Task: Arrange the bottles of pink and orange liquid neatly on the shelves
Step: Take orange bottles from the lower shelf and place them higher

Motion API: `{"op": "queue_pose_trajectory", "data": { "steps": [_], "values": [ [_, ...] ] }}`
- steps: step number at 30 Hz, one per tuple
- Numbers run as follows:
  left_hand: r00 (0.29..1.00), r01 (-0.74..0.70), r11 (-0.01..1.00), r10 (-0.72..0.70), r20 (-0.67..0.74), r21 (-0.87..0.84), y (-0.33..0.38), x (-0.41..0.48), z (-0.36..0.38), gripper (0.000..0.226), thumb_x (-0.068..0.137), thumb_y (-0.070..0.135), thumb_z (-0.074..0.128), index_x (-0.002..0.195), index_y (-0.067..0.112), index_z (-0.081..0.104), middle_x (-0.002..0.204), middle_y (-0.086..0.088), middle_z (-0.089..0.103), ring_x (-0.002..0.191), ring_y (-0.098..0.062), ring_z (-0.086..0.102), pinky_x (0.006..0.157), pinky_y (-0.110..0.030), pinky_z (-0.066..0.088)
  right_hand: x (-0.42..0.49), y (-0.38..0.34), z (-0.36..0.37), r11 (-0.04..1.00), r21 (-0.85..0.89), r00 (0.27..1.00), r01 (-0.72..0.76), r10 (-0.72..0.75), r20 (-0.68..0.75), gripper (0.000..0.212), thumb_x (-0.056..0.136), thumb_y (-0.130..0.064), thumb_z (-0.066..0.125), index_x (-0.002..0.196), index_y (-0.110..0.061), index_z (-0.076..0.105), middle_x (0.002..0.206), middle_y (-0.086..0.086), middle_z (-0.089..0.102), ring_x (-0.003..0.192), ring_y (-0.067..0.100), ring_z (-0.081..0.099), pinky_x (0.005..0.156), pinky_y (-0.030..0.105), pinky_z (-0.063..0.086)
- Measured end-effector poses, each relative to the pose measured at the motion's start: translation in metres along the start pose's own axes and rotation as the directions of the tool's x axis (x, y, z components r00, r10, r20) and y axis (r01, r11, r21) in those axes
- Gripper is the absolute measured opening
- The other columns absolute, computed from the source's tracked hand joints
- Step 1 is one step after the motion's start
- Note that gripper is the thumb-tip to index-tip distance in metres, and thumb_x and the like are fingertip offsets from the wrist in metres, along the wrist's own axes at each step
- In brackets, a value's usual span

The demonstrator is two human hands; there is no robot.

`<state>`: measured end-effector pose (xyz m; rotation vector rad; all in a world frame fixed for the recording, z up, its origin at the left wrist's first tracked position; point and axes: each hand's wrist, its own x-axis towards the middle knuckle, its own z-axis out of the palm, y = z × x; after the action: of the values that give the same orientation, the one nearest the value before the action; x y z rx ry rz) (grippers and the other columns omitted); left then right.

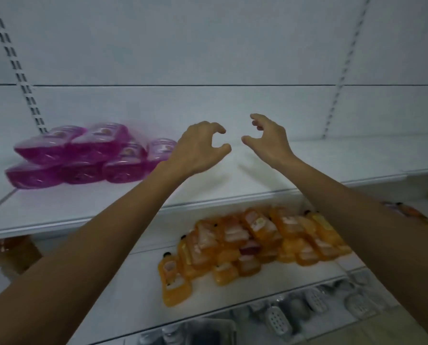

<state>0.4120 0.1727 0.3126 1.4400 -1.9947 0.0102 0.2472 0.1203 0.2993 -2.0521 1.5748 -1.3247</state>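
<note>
Several pink bottles (83,155) lie stacked in two layers at the left of the upper white shelf (208,195). A heap of orange bottles (252,242) lies on the lower shelf (133,295), right of centre. Both my arms reach over the upper shelf. My left hand (198,148) hovers just right of the pink stack, fingers loosely curled around nothing. My right hand (267,138) hovers a little to its right, also loosely curled and holding nothing. The two hands face each other with a small gap between them.
Slotted uprights (21,70) run up the white back panel. Grey soap dishes and small items (315,300) fill the bottom shelf. A brownish item (11,245) sits under the upper shelf at left. More orange items (409,212) lie at far right.
</note>
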Motion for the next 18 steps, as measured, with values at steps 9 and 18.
{"op": "queue_pose_trajectory", "data": {
  "steps": [9,18],
  "values": [
    [0.977,-0.098,0.978,0.129,0.17,-0.183,0.133,-0.017,0.115,0.037,0.088,0.028,0.057,0.123,0.016,0.057,0.131,-0.004,0.054,0.122,-0.02,0.048,0.101,-0.035,0.039,-0.081,0.116,-0.143,0.981,-0.068,0.979,-0.183,0.175,-0.104,0.055,0.087,-0.018,0.061,0.139,-0.013,0.043,0.133,0.006,0.051,0.123,0.021,0.045,0.101,0.035,0.041],
    [0.92,-0.04,0.945,0.162,0.358,-0.325,0.201,-0.029,0.232,0.035,0.088,0.018,0.056,0.123,0.012,0.058,0.125,-0.006,0.058,0.116,-0.02,0.053,0.09,-0.025,0.038,-0.138,0.219,-0.221,0.907,-0.105,0.902,-0.408,0.382,-0.202,0.053,0.086,-0.018,0.066,0.135,-0.007,0.048,0.128,0.011,0.056,0.115,0.021,0.053,0.084,0.02,0.038]
  ]
}}
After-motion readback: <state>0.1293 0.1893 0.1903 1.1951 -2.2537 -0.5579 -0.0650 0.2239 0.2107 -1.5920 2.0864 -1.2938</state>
